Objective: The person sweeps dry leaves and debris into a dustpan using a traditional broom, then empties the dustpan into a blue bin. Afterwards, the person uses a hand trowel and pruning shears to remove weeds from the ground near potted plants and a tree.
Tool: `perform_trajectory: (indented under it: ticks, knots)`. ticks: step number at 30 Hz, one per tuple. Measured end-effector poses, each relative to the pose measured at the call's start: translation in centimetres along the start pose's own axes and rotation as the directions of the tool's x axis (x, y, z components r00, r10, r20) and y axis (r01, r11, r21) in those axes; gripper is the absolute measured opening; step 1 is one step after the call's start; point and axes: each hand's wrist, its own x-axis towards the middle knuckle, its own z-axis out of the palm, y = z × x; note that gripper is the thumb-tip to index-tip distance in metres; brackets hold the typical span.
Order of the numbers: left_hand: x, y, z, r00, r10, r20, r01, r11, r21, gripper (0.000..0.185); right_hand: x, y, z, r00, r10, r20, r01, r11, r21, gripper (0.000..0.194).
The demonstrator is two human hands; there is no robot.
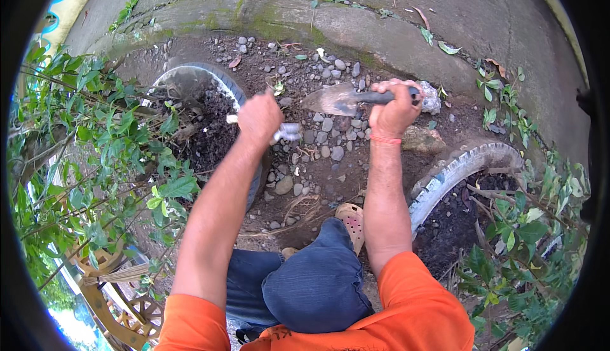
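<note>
My right hand (394, 108) is closed around the dark handle of a pointed hand trowel (332, 100). Its soil-stained metal blade points left, over pebbles and dirt. My left hand (259, 116) makes a fist around a pale, blurred object (287, 132) that sticks out on both sides; I cannot tell what it is. That fist is beside the right rim of a half-buried tire planter (232, 86) holding dark soil (209, 127). Loose grey pebbles (329, 132) lie on the brown ground between my hands.
Leafy shrub branches (105, 127) crowd the left side. A second tire planter, painted white (457, 170), curves on the right near more foliage (529, 236). Pale rocks (430, 97) sit by my right hand. A mossy concrete edge (286, 15) borders the bed. My clog (351, 224) rests below.
</note>
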Motion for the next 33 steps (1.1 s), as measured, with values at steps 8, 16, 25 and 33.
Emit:
perform_trajectory:
  ticks: [8,16,25,33]
  knots:
    - [-3.9,3.1,5.8,0.991,0.037,0.128,-0.024,0.994,-0.105,0.031,-3.1,2.8,-0.6,0.999,0.050,0.012,-0.045,0.968,-0.248,0.017]
    - [-3.1,2.3,6.5,0.989,-0.020,0.150,0.045,0.986,-0.162,0.027,-3.4,2.3,0.6,0.995,0.084,-0.052,-0.096,0.955,-0.281,0.017]
    - [-1.7,1.2,7.5,0.945,0.001,0.326,0.090,0.960,-0.265,0.035,-2.8,1.1,1.7,0.998,0.045,0.054,-0.028,0.960,-0.279,0.015]
    - [-3.6,0.6,6.6,0.929,0.167,0.330,-0.090,0.967,-0.238,0.038,-2.3,2.5,2.3,0.970,0.137,0.202,-0.020,0.870,-0.494,0.014]
